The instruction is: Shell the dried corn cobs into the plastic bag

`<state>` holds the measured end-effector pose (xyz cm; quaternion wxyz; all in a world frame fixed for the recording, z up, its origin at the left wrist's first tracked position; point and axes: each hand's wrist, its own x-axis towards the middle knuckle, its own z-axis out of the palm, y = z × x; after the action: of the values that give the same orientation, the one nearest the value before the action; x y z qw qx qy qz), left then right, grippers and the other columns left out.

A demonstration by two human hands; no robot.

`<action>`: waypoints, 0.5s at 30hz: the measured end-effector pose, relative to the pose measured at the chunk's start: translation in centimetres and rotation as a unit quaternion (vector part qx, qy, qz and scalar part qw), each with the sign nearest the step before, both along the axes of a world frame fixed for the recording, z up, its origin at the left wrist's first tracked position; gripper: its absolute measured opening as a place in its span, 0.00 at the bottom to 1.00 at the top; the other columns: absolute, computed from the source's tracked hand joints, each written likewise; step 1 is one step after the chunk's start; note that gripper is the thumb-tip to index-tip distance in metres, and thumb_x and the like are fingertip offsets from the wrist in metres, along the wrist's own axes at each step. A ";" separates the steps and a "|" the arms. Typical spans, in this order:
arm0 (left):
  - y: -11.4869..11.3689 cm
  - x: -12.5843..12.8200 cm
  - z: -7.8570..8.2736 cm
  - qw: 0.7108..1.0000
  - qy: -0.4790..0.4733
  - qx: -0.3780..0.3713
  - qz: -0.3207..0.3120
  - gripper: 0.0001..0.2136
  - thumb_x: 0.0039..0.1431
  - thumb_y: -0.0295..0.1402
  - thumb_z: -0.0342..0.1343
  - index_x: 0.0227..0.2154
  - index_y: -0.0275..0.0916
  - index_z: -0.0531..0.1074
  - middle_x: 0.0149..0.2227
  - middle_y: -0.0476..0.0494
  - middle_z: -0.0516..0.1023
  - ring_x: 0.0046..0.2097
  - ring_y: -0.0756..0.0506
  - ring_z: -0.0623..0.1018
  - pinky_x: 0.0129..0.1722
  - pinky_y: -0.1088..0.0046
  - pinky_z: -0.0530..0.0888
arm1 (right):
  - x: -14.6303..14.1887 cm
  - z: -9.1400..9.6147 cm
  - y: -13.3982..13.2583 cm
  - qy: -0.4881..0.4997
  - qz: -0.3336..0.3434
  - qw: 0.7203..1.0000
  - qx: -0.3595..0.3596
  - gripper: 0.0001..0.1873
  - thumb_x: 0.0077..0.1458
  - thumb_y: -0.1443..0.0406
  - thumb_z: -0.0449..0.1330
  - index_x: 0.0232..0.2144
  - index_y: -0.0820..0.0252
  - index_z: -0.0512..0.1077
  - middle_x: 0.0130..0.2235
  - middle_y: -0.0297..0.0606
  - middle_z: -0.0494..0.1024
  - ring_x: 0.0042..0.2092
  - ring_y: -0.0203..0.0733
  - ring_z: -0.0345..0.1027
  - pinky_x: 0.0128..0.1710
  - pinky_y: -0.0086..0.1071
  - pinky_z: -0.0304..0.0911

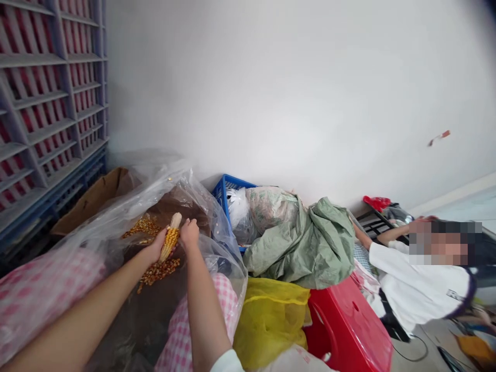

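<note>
Both my hands grip one corn cob [171, 238] above a clear plastic bag [127, 206] spread over my lap. My left hand [158, 246] is wrapped round the cob's lower part. My right hand [189, 233] is closed on its upper side. The cob's pale tip sticks up, bare of kernels. Loose orange kernels [157, 270] lie in the bag below and behind my hands.
A cardboard box [95, 196] sits behind the bag, blue crates [50, 103] stacked at left. A blue basket [227, 188], grey-green sack [310, 243], yellow bag [267, 315] and red plastic stool [349, 325] lie to the right. Another person in a white shirt [418, 287] is at far right.
</note>
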<state>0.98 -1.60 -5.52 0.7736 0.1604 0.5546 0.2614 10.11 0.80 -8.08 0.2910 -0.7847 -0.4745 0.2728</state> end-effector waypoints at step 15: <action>4.7 0.5 4.0 0.998 -0.014 0.065 0.014 0.19 0.59 0.41 0.37 0.20 0.38 0.64 0.13 0.47 0.65 0.13 0.49 0.63 0.11 0.78 0.59 | -0.1 1.9 0.0 0.135 -0.084 0.981 0.115 0.12 0.51 0.65 0.50 0.31 0.64 0.72 0.33 0.42 0.78 0.32 0.38 0.69 0.33 0.28 0.62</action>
<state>1.51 3.12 -1.49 0.7653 0.1986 0.5279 0.3100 10.02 0.79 -6.21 0.4625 -0.7391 -0.3911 0.2947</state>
